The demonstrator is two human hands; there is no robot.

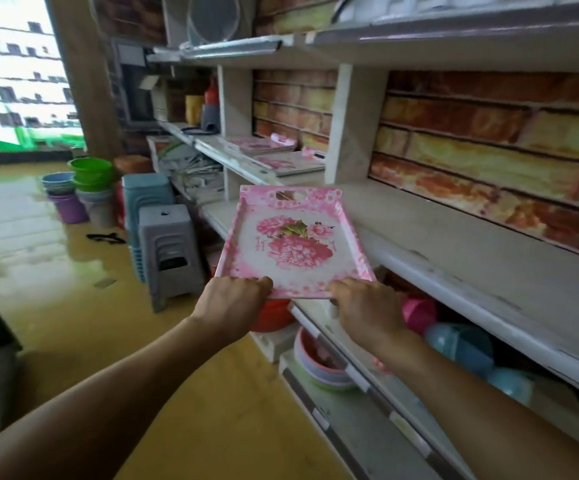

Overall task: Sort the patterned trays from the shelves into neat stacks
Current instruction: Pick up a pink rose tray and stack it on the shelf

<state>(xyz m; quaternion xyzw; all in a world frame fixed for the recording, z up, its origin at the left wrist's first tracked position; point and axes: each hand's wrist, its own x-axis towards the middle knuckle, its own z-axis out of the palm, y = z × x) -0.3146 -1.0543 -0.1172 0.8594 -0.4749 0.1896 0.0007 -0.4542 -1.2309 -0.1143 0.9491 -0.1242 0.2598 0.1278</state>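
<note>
A pink tray (295, 244) with a rose print and a cut-out handle is held in the air, level with the front edge of the white middle shelf (454, 251). My left hand (234, 294) grips its near left corner and my right hand (367, 306) grips its near right corner. Farther along the same shelf lie two low stacks of similar pink patterned trays (281, 161), one behind the other.
Stacked grey and blue plastic stools (166, 251) stand on the yellow floor to the left, with piles of coloured basins (83, 188) behind them. The lower shelf holds bowls and basins (319, 365). A brick-pattern wall backs the shelves.
</note>
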